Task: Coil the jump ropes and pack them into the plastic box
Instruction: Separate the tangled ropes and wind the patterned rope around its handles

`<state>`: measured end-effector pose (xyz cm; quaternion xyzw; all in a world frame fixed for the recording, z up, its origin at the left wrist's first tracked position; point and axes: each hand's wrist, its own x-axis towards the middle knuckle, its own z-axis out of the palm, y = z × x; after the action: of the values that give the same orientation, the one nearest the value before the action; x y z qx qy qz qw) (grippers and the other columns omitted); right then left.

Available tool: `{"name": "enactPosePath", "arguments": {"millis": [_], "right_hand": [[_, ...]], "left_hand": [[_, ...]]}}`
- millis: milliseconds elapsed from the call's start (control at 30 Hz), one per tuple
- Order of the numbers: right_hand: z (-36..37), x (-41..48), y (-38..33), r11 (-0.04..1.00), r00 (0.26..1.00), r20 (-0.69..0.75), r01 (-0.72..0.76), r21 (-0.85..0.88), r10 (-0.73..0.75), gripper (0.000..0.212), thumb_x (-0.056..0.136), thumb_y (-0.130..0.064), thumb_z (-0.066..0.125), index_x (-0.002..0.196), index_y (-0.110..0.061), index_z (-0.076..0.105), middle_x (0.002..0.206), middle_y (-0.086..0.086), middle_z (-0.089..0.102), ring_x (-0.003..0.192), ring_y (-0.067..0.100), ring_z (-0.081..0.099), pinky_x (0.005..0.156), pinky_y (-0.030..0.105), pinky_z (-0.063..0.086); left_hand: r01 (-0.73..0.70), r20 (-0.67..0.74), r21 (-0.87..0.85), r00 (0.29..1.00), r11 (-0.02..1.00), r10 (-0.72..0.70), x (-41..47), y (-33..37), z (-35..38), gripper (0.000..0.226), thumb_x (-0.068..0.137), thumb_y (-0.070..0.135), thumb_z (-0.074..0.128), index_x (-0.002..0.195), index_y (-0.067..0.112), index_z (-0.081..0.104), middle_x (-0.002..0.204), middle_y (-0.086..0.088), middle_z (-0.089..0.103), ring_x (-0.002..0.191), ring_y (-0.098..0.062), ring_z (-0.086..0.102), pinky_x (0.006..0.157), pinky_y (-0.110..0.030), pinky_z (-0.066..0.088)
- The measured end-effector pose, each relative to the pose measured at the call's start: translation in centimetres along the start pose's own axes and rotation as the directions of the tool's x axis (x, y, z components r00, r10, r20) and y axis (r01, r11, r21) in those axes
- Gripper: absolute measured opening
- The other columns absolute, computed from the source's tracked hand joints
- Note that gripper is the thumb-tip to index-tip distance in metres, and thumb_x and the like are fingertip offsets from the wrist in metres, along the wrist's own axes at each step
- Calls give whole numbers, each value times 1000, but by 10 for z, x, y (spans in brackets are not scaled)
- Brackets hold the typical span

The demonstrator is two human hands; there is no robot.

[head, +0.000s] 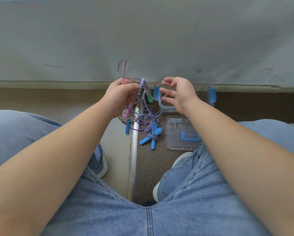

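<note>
Speckled floor [149, 164] is carrying the open plastic box [166, 109] at centre frame, its lid [176, 133] lying just below. The left hand [119, 96] is gripping the tangled jump ropes [142, 106] beside the box; the right hand [178, 94] is hovering with fingers [166, 90] loosely spread. Coiling is seemingly only starting, and freeing one rope looks like the next need.

Two hands [119, 96] [182, 94], one box [166, 109], one lid [175, 133], tangled ropes [152, 120], count unclear

Soft, even daylight with faint shadows and no glare. The wide lens bows the edges, and the rope loops [124, 68] are motion-blurred.
</note>
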<state>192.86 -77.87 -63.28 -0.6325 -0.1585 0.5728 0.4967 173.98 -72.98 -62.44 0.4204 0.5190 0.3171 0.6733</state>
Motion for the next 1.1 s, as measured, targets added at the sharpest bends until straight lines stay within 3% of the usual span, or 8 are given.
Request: {"name": "enactPosePath", "arguments": {"millis": [167,300,467,533,633,800,933,1100], "right_hand": [[2,2,-9,946,998,53,-49,322,33,17,97,-2,46,95,-7,63,70,4,56,53,16,59,64,32,57],[-4,7,-6,1000,999,28,18,-9,-18,17,93,1,55,93,-12,65,67,0,45,36,6,24,38,16,22],[-1,3,12,700,968,227,238,-673,-112,38,80,-19,80,115,-29,72,84,-4,62,62,11,55,57,24,45],[0,0,15,609,930,361,327,-723,-70,48,83,-21,79,127,-35,66,87,-10,58,59,1,51,57,18,41],[2,-3,17,466,876,482,436,-770,-22,7,88,-28,74,94,-30,76,82,-4,68,58,3,58,57,28,48],[-1,-5,17,186,892,437,412,-892,119,19,87,-35,69,79,-18,71,80,4,67,72,20,58,62,29,46],[-6,-3,17,88,915,350,339,-937,203,47,79,-58,74,83,-11,72,78,5,67,73,21,64,63,32,50],[-8,-4,19,109,921,340,324,-940,192,99,70,-65,79,147,-15,44,143,6,55,122,25,59,93,35,52]], "left_hand": [[69,101,-130,993,989,-56,-4,4,8,23,98,35,57,98,12,55,82,-4,67,81,-26,69,89,-42,53],[-46,-32,-85,999,995,44,0,-4,3,14,94,10,61,82,10,54,78,-11,69,78,-28,67,85,-47,54],[-83,-56,-161,996,983,75,-3,-8,11,28,98,5,57,80,19,39,71,-8,57,63,-20,64,64,-34,58],[-80,-86,-114,994,990,70,-4,-6,14,26,100,12,56,80,19,40,67,-6,52,56,-19,62,52,-29,55],[-83,-142,-95,988,992,69,-3,-1,11,24,102,23,54,81,15,44,67,-4,53,56,-18,60,52,-29,53],[-133,-296,-272,954,953,48,2,6,4,14,100,22,56,90,17,48,81,-1,56,47,-8,44,45,-21,43],[-108,-169,129,977,986,129,0,2,-2,48,91,11,62,133,29,47,98,-3,60,46,-9,40,41,-22,35],[-93,-158,568,963,818,219,-5,-3,0,90,87,8,59,154,46,12,112,9,62,71,-10,61,52,-19,46]]}}
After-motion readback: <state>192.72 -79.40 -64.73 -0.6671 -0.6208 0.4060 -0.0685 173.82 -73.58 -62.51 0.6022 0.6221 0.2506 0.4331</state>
